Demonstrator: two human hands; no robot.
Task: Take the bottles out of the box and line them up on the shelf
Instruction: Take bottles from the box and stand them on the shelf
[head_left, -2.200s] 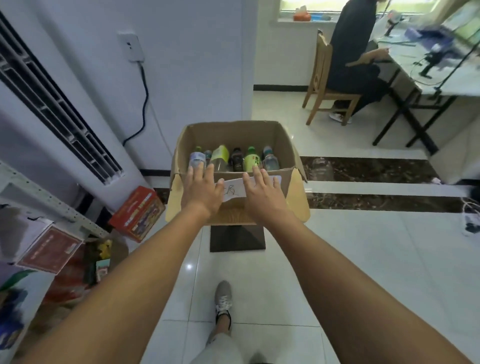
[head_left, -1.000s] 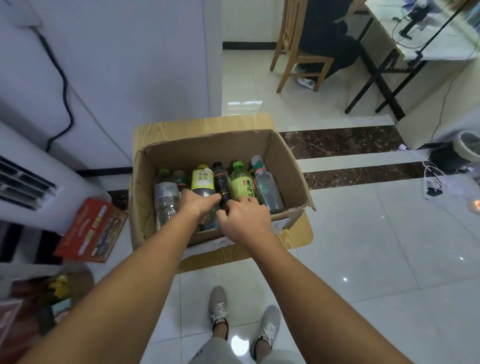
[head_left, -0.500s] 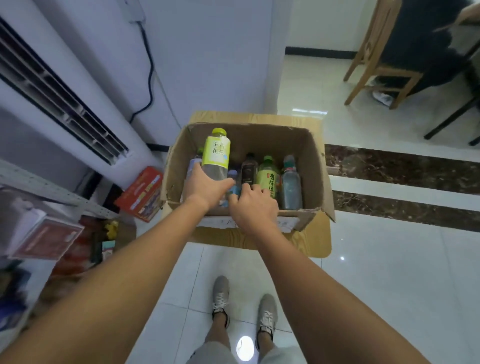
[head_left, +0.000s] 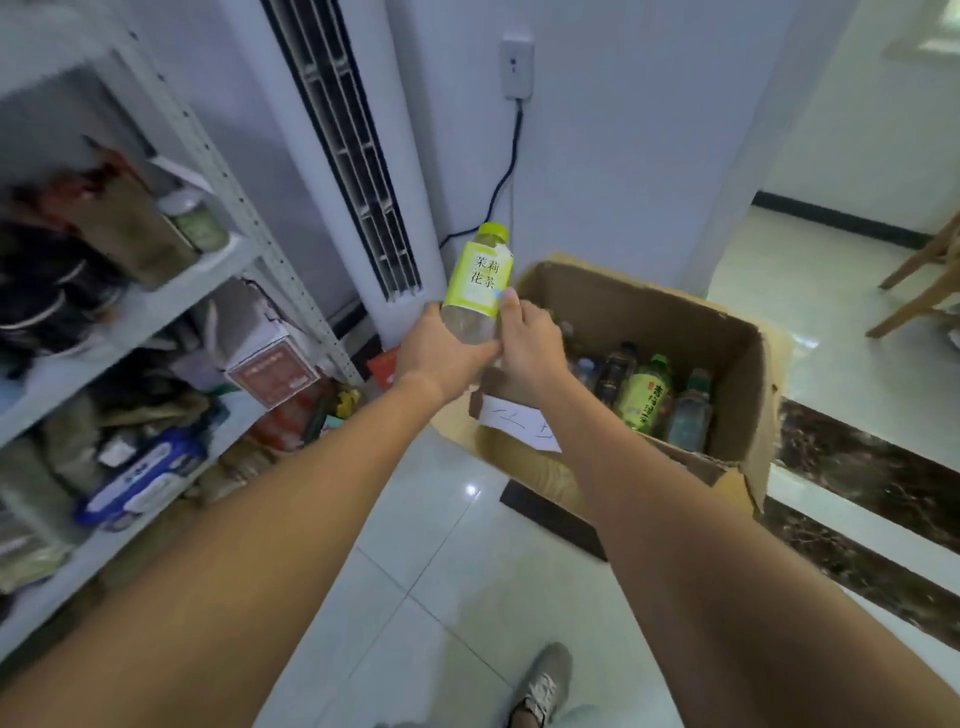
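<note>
Yellow-labelled bottle (head_left: 479, 285) lifted clear of the cardboard box (head_left: 748, 364), held upright above the box's left corner. Half a second ago the same bottle stood only partly raised among the others inside the box; it is now fully out and displaced toward the shelf (head_left: 156, 301), which lies to the left of the box. The left hand (head_left: 441, 353) wraps the clear lower body, its fingers closed around it; the right hand (head_left: 530, 343) steadies the opposite side, thumb pressed against the label's lower edge. By this evidence the first extraction is complete and transfer to the shelf is the step in hand. Remaining bottles, including a green-labelled bottle (head_left: 644, 397) and a dark bottle (head_left: 615, 371), stand inside the box along its right-hand portion; their exact number cannot be made out, since the right forearm hides part of the interior. The shelf's tiers are crowded and blurred, so free space for a row cannot be judged.
</note>
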